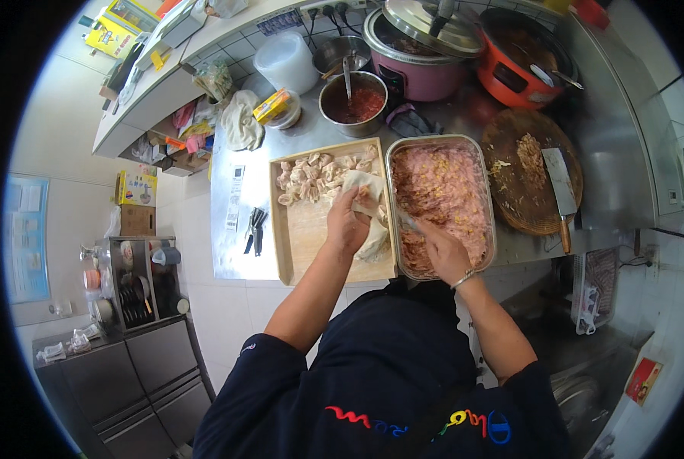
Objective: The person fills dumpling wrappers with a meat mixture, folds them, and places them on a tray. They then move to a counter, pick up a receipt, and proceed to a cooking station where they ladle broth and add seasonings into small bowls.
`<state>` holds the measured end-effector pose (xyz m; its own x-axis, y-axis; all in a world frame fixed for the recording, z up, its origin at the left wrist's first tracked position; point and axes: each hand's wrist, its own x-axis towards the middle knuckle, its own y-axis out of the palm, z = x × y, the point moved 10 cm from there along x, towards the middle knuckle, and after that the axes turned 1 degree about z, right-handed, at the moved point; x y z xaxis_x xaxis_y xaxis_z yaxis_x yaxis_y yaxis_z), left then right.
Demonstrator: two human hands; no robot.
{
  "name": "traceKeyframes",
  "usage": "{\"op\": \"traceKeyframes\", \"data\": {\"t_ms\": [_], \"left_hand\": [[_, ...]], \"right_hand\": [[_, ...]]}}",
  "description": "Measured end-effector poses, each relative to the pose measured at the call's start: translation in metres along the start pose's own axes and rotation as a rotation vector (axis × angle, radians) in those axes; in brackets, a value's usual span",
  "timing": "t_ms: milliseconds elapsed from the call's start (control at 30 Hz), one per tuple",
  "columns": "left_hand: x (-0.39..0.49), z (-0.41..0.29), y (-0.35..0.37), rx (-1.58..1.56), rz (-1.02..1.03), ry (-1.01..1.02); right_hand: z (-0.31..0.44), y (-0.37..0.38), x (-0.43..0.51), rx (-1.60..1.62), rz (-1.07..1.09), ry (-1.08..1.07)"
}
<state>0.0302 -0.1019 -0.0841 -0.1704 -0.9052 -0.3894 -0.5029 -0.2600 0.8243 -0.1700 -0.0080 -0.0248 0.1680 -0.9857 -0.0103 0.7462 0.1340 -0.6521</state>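
Observation:
My left hand (350, 224) holds a square dough wrapper (363, 185) with a little meat filling on it, above the right side of a wooden tray (296, 246). Folded wontons (313, 175) lie heaped at the tray's far end. A stack of wrappers (374, 244) lies in the tray, just right of my left hand. My right hand (444, 249) grips a small utensil, perhaps a spatula, whose tip is over the near left part of a metal pan of minced meat filling (445, 189). The fingers partly hide the utensil, so its exact kind is unclear.
Right of the pan, a cleaver (560, 181) and chopped meat (531, 160) lie on a round wooden chopping board (502, 201). Behind stand a pot of red sauce (367, 106), a pink cooker (422, 74) and an orange cooker (505, 80). Black-handled tools (256, 229) lie left of the tray.

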Motion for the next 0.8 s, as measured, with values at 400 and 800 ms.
{"op": "traceKeyframes", "data": {"t_ms": [400, 800], "left_hand": [[-0.020, -0.034, -0.012, 0.327, -0.179, 0.144], [0.021, 0.005, -0.025, 0.076, -0.122, 0.004]], "right_hand": [[-0.082, 0.081, 0.085, 0.098, -0.057, 0.232], [-0.063, 0.065, 0.062, 1.187, 0.035, 0.360]]}}
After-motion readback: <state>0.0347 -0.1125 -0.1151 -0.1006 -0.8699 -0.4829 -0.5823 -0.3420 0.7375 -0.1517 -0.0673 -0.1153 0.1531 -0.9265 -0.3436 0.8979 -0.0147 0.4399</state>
